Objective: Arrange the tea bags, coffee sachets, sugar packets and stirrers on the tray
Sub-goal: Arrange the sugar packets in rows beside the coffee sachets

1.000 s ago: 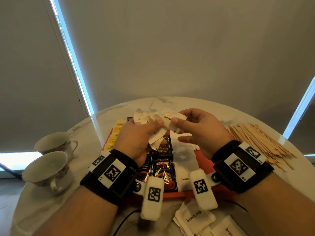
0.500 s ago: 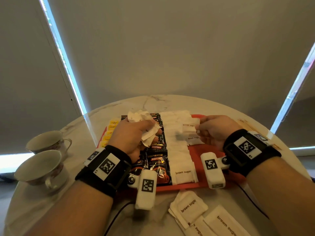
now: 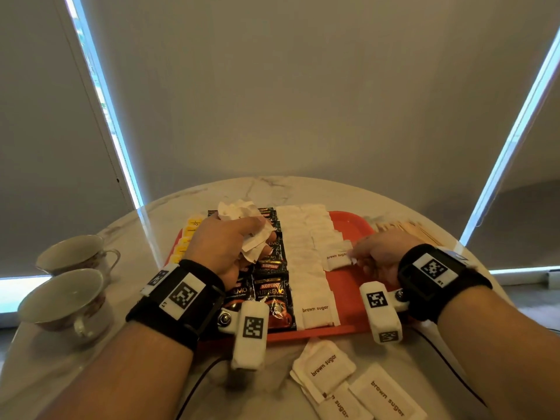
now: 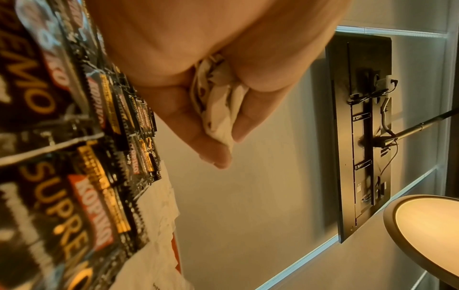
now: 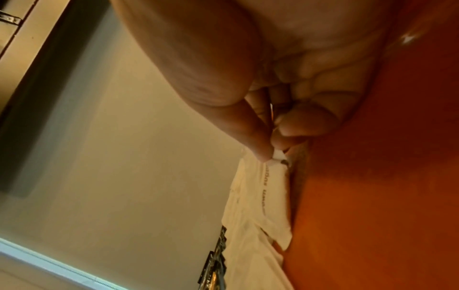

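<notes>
Head view: right hand (image 3: pixel 375 253) low over the red tray (image 3: pixel 354 225), thumb and forefinger pinched on the corner of a white "brown sugar" packet (image 3: pixel 337 258) — flat, at the near end of the second white row, toward the tray's right edge. Left hand (image 3: pixel 224 247) above the black Kopiko coffee sachets (image 3: pixel 274 295), fingers curled round a crumpled bunch of white packets (image 3: pixel 242 219). Loose sugar packets (image 3: pixel 325 366) on the table (image 3: pixel 266 184) just off the tray's near edge — wooden stirrers (image 3: pixel 403 227) past its far right corner.

Bare red tray (image 3: pixel 357 298) floor lay open right of the sugar packets (image 3: pixel 306 268); stirrers (image 3: pixel 403 228) crowded the far right, two cups (image 3: pixel 72 274) blocked the left.
</notes>
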`<move>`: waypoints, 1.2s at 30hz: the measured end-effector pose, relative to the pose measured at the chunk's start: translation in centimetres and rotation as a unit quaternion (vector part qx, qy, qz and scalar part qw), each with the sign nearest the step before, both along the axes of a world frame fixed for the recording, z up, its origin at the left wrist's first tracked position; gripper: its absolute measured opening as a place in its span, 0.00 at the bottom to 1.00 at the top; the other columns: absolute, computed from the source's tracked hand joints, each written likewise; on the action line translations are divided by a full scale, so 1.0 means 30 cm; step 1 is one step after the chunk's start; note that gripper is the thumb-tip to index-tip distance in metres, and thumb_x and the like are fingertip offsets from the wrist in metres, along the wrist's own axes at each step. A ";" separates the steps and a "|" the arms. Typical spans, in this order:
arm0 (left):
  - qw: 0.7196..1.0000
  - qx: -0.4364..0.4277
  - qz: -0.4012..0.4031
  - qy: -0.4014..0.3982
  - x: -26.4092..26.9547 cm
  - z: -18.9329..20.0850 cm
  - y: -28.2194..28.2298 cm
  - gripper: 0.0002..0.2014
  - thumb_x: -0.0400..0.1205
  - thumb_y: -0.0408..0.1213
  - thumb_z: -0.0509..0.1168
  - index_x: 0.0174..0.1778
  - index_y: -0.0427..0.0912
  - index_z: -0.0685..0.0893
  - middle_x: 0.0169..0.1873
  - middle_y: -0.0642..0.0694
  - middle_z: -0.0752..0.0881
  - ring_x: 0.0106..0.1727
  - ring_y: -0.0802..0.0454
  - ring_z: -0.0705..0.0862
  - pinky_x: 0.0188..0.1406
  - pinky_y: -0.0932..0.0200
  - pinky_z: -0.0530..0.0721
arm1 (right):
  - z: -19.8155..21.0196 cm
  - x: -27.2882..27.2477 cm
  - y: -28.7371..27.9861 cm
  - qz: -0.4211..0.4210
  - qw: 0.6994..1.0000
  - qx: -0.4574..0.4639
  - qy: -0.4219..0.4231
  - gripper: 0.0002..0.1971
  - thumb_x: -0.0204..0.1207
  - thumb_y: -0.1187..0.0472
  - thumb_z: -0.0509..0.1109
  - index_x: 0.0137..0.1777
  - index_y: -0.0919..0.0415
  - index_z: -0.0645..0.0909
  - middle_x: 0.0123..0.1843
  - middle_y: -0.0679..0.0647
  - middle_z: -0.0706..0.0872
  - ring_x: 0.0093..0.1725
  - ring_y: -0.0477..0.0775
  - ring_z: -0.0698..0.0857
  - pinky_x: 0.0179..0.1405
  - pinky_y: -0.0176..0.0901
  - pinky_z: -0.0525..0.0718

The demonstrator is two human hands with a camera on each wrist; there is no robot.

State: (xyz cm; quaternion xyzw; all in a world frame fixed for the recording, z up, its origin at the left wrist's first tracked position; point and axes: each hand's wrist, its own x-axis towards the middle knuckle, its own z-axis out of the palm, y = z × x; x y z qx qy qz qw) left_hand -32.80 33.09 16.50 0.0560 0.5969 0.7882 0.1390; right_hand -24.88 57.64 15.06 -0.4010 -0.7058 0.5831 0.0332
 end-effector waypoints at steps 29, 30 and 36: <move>0.983 0.094 -0.142 -0.063 0.018 -0.016 0.022 0.35 0.64 0.17 0.59 0.71 0.28 0.80 0.64 0.27 0.89 0.58 0.23 0.90 0.39 0.41 0.91 | 0.079 -0.059 -0.230 0.229 0.949 -0.030 0.215 0.05 0.73 0.57 0.82 0.44 0.57 0.91 0.43 0.56 0.92 0.36 0.46 0.81 0.38 0.43 0.78; 0.984 0.092 -0.142 -0.062 0.016 -0.017 0.021 0.35 0.63 0.18 0.60 0.72 0.29 0.79 0.64 0.28 0.89 0.59 0.23 0.90 0.39 0.41 0.91 | 0.067 -0.062 -0.232 0.222 0.949 -0.034 0.223 0.04 0.73 0.58 0.82 0.43 0.56 0.90 0.43 0.55 0.92 0.36 0.46 0.82 0.38 0.43 0.79; 0.987 0.074 -0.114 -0.084 0.009 -0.023 0.025 0.20 0.83 0.20 0.61 0.72 0.34 0.79 0.61 0.28 0.90 0.55 0.25 0.92 0.35 0.41 0.92 | 0.027 -0.055 -0.217 0.191 0.946 -0.081 0.247 0.05 0.77 0.60 0.79 0.47 0.61 0.88 0.42 0.56 0.91 0.37 0.48 0.86 0.38 0.43 0.85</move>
